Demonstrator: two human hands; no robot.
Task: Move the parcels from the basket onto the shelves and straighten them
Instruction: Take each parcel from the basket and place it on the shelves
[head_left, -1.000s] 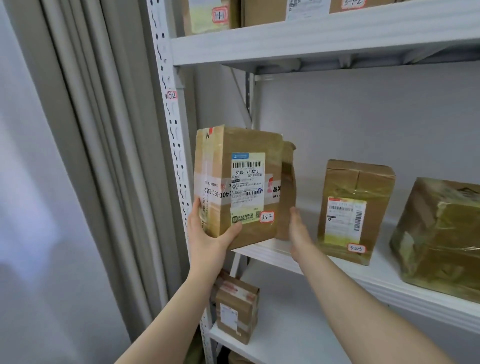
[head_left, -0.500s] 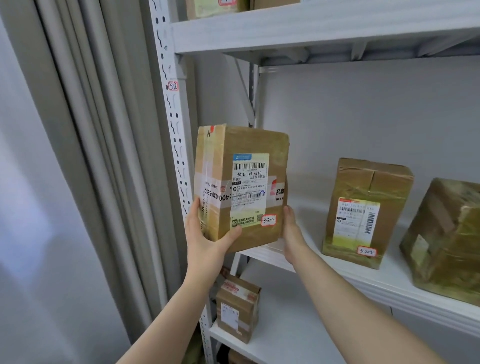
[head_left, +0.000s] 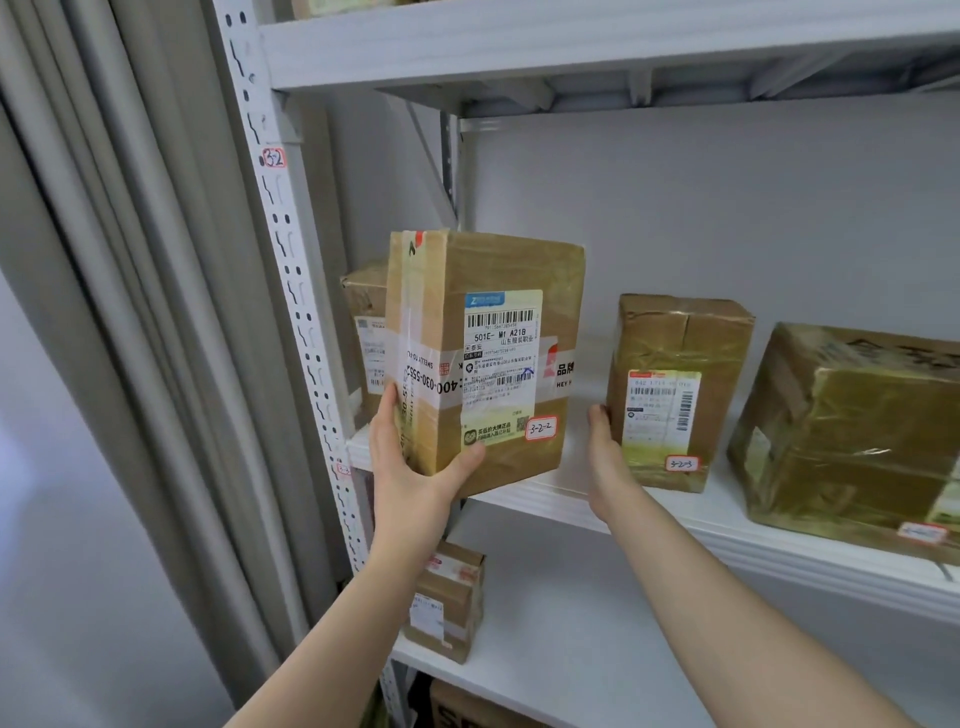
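Note:
A brown cardboard parcel with a white label and a "3-2-2" tag stands tilted at the front of the middle shelf. My left hand grips its lower left corner, thumb across the front. My right hand lies with straight fingers against the left side of a smaller taped parcel tagged "3-2-3", apart from the first parcel. Another parcel stands half hidden behind the held one at the shelf's left end. The basket is out of view.
A large taped box sits at the right of the middle shelf. A small parcel stands on the lower shelf. The perforated white upright and a grey curtain border the left side. The upper shelf overhangs.
My right hand left the held parcel's right side and moved right onto the "3-2-3" parcel. The parcel behind came into view on the left. My left hand keeps its grip.

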